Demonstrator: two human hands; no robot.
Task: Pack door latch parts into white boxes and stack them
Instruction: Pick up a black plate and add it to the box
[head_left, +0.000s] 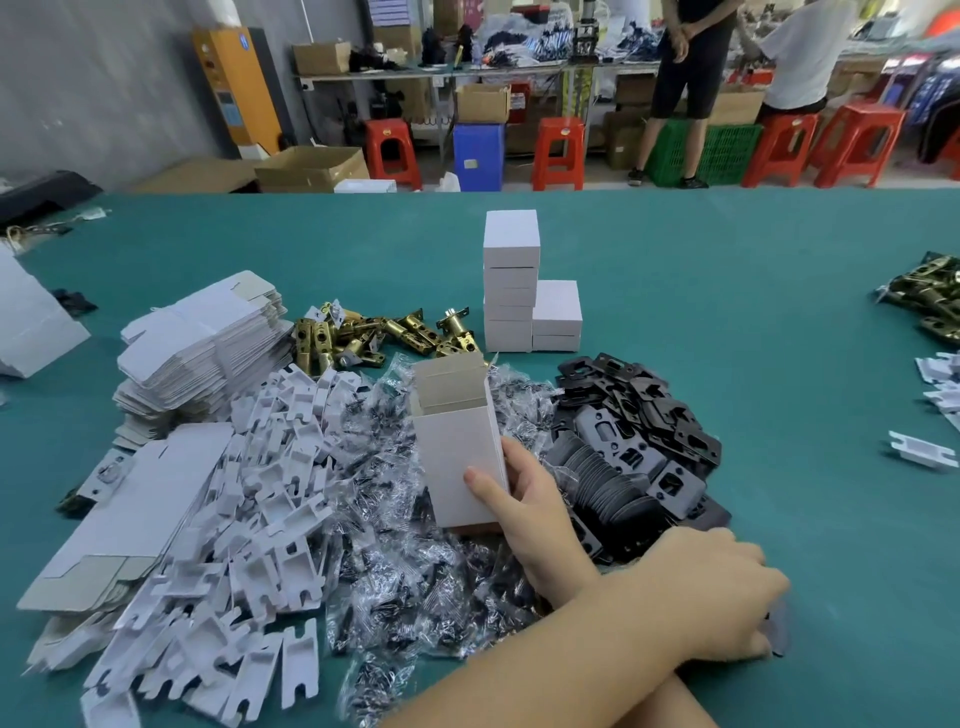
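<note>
White box (460, 457), upright, top flaps open; right hand (524, 499) gripping its side; left hand (727, 597) curled, grip unclear.

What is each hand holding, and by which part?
The right hand grips the open white cardboard box by its lower right edge. What the left hand holds cannot be told.

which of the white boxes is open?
The upright white box gripped by the right hand, over the bagged parts: its top flaps stand up, showing the grey inside. The stacked boxes behind it are all closed.
</note>
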